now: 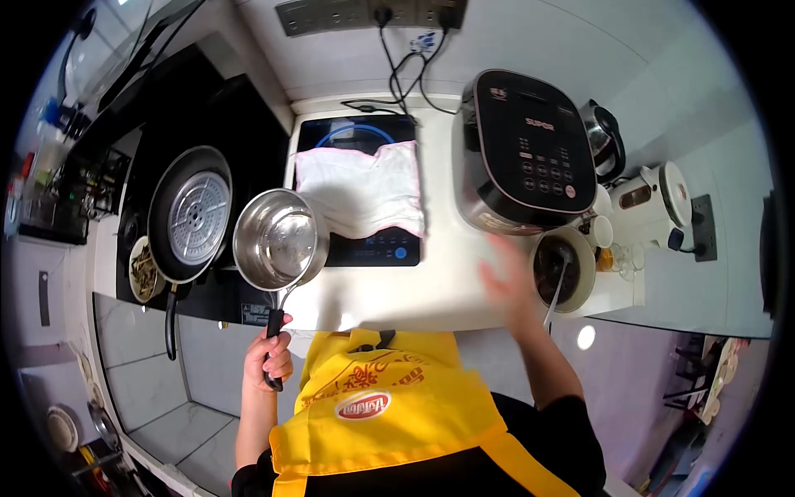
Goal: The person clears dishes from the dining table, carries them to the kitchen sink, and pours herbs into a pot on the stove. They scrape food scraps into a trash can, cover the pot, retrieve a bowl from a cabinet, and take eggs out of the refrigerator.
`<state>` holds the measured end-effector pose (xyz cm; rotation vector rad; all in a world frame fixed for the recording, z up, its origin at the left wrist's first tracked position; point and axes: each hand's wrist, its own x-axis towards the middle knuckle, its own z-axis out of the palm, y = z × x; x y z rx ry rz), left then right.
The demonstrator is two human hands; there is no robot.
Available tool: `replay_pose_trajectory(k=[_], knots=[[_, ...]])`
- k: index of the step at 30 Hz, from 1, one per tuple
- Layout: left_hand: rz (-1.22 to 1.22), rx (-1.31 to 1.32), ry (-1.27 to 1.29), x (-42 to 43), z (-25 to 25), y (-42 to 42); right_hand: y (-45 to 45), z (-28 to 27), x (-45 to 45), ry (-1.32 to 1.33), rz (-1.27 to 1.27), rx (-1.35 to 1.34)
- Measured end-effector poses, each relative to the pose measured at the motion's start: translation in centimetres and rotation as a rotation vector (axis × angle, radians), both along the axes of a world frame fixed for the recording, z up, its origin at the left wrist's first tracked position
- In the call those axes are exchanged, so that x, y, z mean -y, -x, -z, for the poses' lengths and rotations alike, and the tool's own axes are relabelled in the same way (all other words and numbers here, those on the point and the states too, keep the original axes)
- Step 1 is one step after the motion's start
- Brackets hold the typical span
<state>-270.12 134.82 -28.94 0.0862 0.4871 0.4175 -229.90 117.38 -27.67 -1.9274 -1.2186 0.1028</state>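
My left hand (pixel 267 358) is closed around the black handle of a steel saucepan (pixel 280 240). The pan is held over the counter's left part, between the stove and the induction cooktop (pixel 373 253); its inside is shiny, and I cannot tell whether there is liquid in it. A white cloth with a pink edge (pixel 364 186) lies across the cooktop. My right hand (pixel 507 280) is smeared by motion over the counter, just left of a pot with dark contents (pixel 585 282) and a spoon (pixel 559 290) leaning in it. Nothing shows clearly in its fingers.
A black rice cooker (pixel 530 132) stands at the back right, with a kettle (pixel 609 141) and a white appliance (pixel 658 199) beyond it. On the stove at left sits a frying pan (pixel 160 240) holding a steamer plate (pixel 199 218), beside a bowl of brown pieces (pixel 147 273).
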Motion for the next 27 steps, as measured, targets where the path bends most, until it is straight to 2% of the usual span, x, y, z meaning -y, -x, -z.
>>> replay_pose_trajectory(k=[1, 3, 6, 8, 10, 12, 15, 18, 20, 22, 24, 25, 27], knots=[[-0.011, 0.0, -0.003, 0.2, 0.1, 0.4, 1.2, 4.0, -4.3, -0.008, -0.119, 0.032], [-0.048, -0.019, -0.003, 0.6, 0.3, 1.3, 4.8, 9.0, -12.2, 0.258, -0.105, 0.26], [-0.064, -0.067, -0.087, 1.4, -0.2, 2.5, 8.2, 15.0, -22.3, 0.398, 0.04, 0.135], [-0.099, -0.103, -0.123, 2.3, -1.0, 2.9, 7.9, 14.3, -27.7, 0.407, 0.241, 0.053], [-0.135, -0.266, -0.188, 3.1, -1.1, 3.7, 6.9, 13.5, -31.7, 0.448, 0.351, 0.013], [-0.172, -0.282, -0.155, 3.7, -1.3, 4.5, 5.1, 13.5, -35.4, 0.457, 0.378, 0.033], [-0.2, -0.292, -0.155, 4.2, -1.7, 5.5, 3.9, 14.3, -39.4, 0.444, 0.113, 0.188], [-0.192, -0.273, -0.135, 4.0, -1.1, 6.5, 4.7, 14.8, -39.7, 0.4, -0.371, 0.422], [-0.163, -0.212, -0.07, 3.3, -0.4, 6.9, 5.4, 15.3, -38.0, 0.271, -0.594, 0.553], [-0.123, -0.241, -0.105, 2.0, -0.3, 6.0, 6.1, 15.6, -35.4, 0.154, -0.821, 0.399], [-0.084, -0.263, -0.151, 0.1, 0.1, 4.5, 6.8, 16.4, -32.4, 0.078, -0.913, 0.346], [-0.031, -0.218, -0.179, -1.0, 0.6, 3.6, 7.5, 16.6, -30.5, -0.017, -0.918, 0.206], [0.05, -0.201, -0.209, -3.4, 0.7, 1.1, 8.2, 14.9, -26.4, 0.077, -0.877, 0.047]])
